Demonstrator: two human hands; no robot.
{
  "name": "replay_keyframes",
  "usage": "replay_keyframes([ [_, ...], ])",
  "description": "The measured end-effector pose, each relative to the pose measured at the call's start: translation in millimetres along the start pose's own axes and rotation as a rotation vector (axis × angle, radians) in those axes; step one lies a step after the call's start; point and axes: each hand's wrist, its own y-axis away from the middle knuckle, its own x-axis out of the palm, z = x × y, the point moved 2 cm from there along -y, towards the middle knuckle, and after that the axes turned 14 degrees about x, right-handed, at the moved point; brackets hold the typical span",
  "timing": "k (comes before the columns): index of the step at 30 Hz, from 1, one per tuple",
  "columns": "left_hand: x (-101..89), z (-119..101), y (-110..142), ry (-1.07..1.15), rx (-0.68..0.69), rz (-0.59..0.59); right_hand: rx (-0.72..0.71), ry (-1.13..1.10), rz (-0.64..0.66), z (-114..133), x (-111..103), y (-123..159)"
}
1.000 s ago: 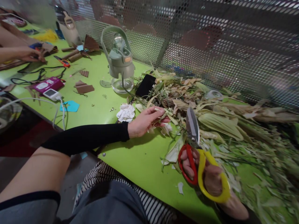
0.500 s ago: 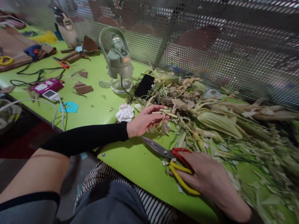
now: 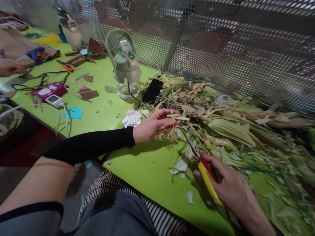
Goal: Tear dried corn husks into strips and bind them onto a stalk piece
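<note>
My left hand (image 3: 157,124) is closed on a few short pale-green pieces of corn husk (image 3: 180,117), pinched between thumb and fingers above the table. My right hand (image 3: 228,178) grips scissors (image 3: 200,160) by their red and yellow handles. The blades point up and left, and their tips lie close to the left fingertips; I cannot tell whether they touch the husk. A large heap of dried and green corn husks (image 3: 228,131) lies behind and to the right of both hands. Beside my left wrist sits a crumpled white tissue (image 3: 132,118).
A green-lidded water bottle (image 3: 125,65) and a black phone (image 3: 152,90) stand and lie behind my left hand. To the left are a purple device (image 3: 50,90) with cables and brown cardboard scraps (image 3: 88,93). Another person's hand (image 3: 11,68) shows at the left edge. A perforated metal screen (image 3: 157,36) borders the table.
The scissors have turned from pointing left to pointing up toward my left fingers, and my right hand has shifted slightly right. Another person's hand has appeared at far left.
</note>
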Motion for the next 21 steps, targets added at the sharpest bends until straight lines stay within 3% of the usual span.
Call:
replay_keyframes([
  [2, -1.6, 1.4, -0.6, -0.039, 0.029, 0.003, 0.025, 0.099, -0.12, 0.6, 1.2, -1.4],
  [4, -3.3, 2.1, -1.7, -0.085, 0.058, -0.003, 0.024, 0.163, -0.149, -1.1, 1.4, -4.1],
  [10, -2.2, -5.1, -2.5, -0.178, 0.113, 0.028, -0.067, 0.114, 0.071, -25.9, -16.9, -14.5],
  [13, 3.3, -10.0, 1.4, -0.231, 0.111, 0.107, -0.005, 0.065, 0.137, -27.1, -31.7, -20.9],
  [16, 11.2, -9.3, 9.6, -0.288, 0.051, 0.237, 0.103, -0.009, -0.034, -3.8, -39.0, -28.8],
  [17, 13.7, -8.0, 13.0, -0.301, 0.023, 0.284, 0.079, -0.026, -0.022, 8.5, -36.4, -31.4],
  [19, 17.6, -5.8, 19.1, -0.322, -0.007, 0.353, 0.006, -0.058, 0.122, 32.5, -24.6, -35.8],
  [21, 19.4, -5.9, 22.5, -0.357, 0.018, 0.379, -0.077, -0.064, 0.109, 50.0, -13.3, -37.7],
])
